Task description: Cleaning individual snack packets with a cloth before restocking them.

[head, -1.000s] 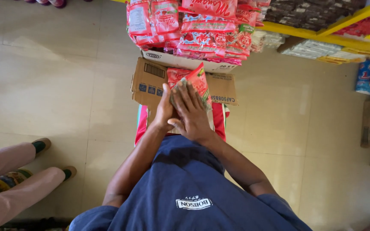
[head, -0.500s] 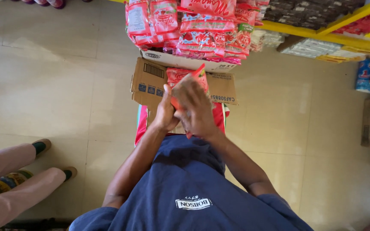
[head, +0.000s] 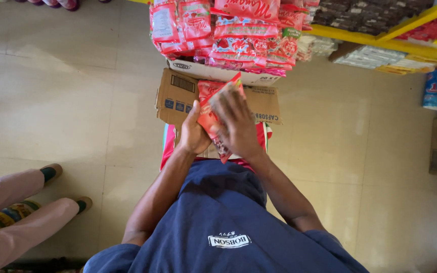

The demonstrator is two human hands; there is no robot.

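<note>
The red snack packet (head: 211, 117) is held up between both hands, right above the brown cardboard box (head: 175, 98). The left hand (head: 193, 132) is wrapped around the packet's left side, thumb up along the edge, so it is closed on the packet. The right hand (head: 238, 126) lies flat on the packet's front with its fingers (head: 227, 103) spread out and pointing away from the body. It is pressing on the packet, not curled tight. This hand looks a bit blurry, so I cannot tell just where each fingertip sits.

Past the cardboard box, farther from the person, a big pile of red packets (head: 231, 33) sits on a white box (head: 218, 73). To the right of the cardboard box runs a yellow shelf (head: 380, 43). Well to the left of the box, near the picture's edge, another person's legs in pink trousers (head: 11, 212) stand on the tiled floor (head: 67, 101).
</note>
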